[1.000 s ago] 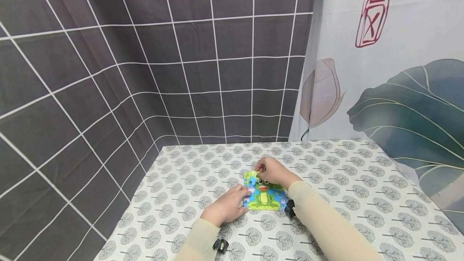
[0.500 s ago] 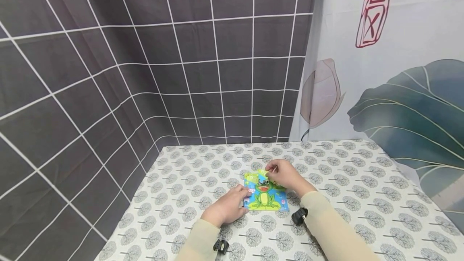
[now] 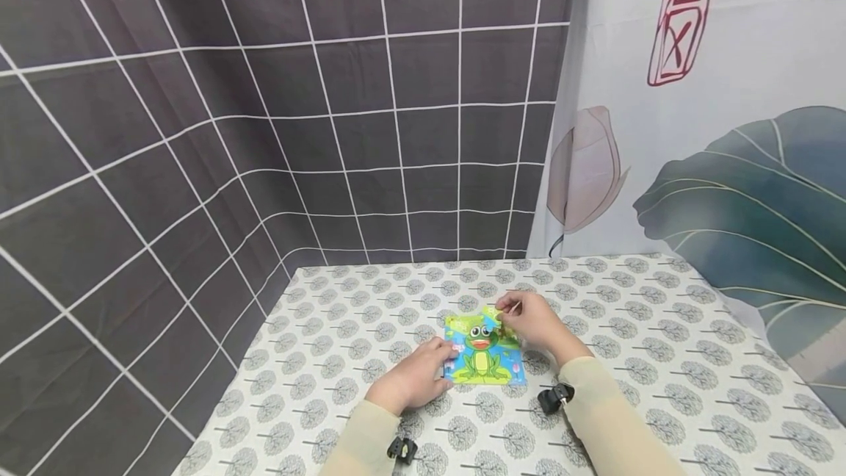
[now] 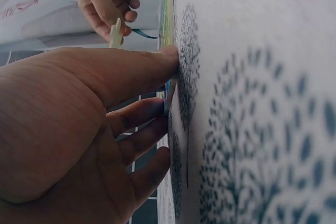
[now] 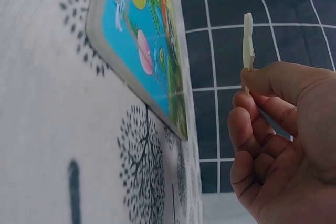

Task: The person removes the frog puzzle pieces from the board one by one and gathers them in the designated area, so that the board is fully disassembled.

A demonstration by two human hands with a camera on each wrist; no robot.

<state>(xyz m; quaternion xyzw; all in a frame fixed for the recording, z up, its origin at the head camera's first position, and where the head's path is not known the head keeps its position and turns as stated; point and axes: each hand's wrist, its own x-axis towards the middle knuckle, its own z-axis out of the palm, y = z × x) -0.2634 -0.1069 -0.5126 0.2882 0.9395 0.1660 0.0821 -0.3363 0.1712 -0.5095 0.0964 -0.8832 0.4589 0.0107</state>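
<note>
A frog jigsaw puzzle [image 3: 484,367], blue and green, lies flat on the table. My left hand [image 3: 415,374] rests at its left side, with the fingers on the left edge and the thumb by the near left corner. Over the puzzle's far right part, my right hand [image 3: 534,323] pinches a yellow-green and blue puzzle piece [image 3: 490,314] between thumb and fingers. In the right wrist view the piece [image 5: 248,40] stands edge-on, raised off the puzzle. Part of the puzzle's far right corner is hidden by the piece and the right hand.
A white tablecloth [image 3: 357,347] printed with grey trees covers the table. Behind it hangs a dark grid-patterned curtain [image 3: 370,138], and to the right a white curtain [image 3: 615,42] with lotus leaves. Each wrist wears a small black camera.
My right hand has moved rightward with the piece, from over the puzzle's far left part to its far right part, uncovering the frog's eyes. The left hand has stayed in place.
</note>
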